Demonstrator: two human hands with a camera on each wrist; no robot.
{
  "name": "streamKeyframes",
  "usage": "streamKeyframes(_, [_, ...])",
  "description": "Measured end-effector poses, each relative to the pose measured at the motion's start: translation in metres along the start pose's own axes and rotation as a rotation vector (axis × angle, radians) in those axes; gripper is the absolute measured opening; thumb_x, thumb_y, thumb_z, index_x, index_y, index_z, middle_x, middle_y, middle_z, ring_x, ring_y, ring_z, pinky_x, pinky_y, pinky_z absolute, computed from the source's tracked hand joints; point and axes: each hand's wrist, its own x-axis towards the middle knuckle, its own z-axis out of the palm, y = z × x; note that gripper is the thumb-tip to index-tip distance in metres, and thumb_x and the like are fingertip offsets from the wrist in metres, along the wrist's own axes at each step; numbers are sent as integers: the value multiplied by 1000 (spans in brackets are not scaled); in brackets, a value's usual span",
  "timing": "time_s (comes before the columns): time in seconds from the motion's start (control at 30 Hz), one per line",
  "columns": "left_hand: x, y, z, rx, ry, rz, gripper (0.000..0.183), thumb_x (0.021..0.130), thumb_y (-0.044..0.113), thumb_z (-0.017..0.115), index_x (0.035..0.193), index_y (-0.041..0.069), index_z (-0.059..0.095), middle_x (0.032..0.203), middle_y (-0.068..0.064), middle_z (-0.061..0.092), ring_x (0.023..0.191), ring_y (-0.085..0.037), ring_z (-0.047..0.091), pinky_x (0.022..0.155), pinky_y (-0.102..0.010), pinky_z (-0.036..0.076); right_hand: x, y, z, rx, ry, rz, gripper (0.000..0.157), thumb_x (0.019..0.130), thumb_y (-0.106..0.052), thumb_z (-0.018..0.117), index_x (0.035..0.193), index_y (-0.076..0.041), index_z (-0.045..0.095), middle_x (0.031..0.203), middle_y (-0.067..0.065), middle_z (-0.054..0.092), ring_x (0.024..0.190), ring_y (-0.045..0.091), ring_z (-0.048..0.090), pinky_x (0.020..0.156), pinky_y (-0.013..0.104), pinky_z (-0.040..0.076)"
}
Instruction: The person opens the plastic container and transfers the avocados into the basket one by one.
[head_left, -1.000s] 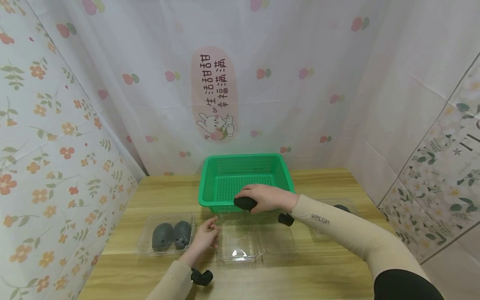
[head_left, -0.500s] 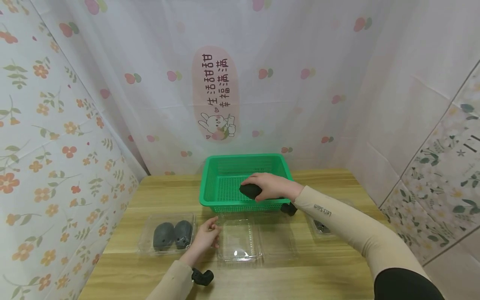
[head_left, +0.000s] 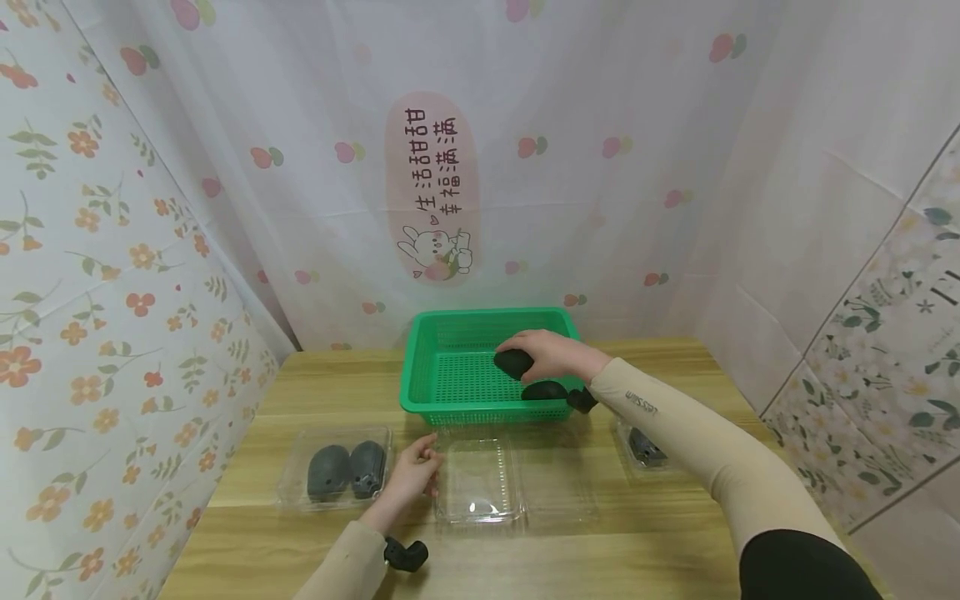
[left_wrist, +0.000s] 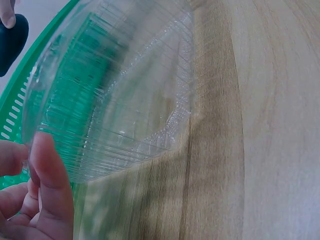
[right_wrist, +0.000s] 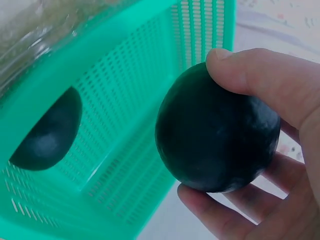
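Observation:
In the head view my right hand holds a dark, egg-shaped avocado over the green basket. The right wrist view shows my thumb on top of this avocado and the fingers beneath it. Another dark avocado lies inside the basket, against its near right side. My left hand is at the left edge of an open clear plastic clamshell box. Seen from the left wrist, thumb and forefinger pinch the box's rim.
Left of my left hand stands a clear box with two dark avocados in it. A further clear box with dark contents is partly hidden under my right forearm. Patterned curtains hang behind the wooden table.
My right hand has moved back and a little right with the avocado, from above the clamshell's back edge to over the basket. The avocado in the basket has come into view. My left hand stays put.

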Motion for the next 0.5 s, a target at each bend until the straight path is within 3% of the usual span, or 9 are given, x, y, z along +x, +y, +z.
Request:
streamKeyframes(0.13, [-11, 18, 2, -4, -5, 3, 51, 96, -4, 49, 140, -19, 28, 88, -8, 42, 62, -15, 47, 47, -24, 48, 4, 8, -1, 18, -8, 39, 64, 84, -13, 74, 142, -18, 49, 139, 11, 48, 111, 25, 53, 79, 36, 50])
streamKeyframes(0.37, [7, -11, 0, 5, 19, 7, 53, 97, 0, 52, 142, -16, 29, 89, -5, 42, 60, -13, 47, 44, -22, 47, 10, 23, -1, 21, -13, 81, 64, 85, -14, 74, 143, -18, 48, 138, 13, 48, 109, 27, 52, 78, 37, 50])
streamKeyframes(0.5, [8, -14, -1, 9, 15, 2, 53, 97, 0, 51, 142, -17, 29, 89, -5, 42, 59, -13, 47, 44, -22, 47, 12, 30, -1, 42, 0, 96, 63, 84, -12, 74, 142, -16, 49, 136, 16, 49, 107, 29, 52, 75, 37, 50])
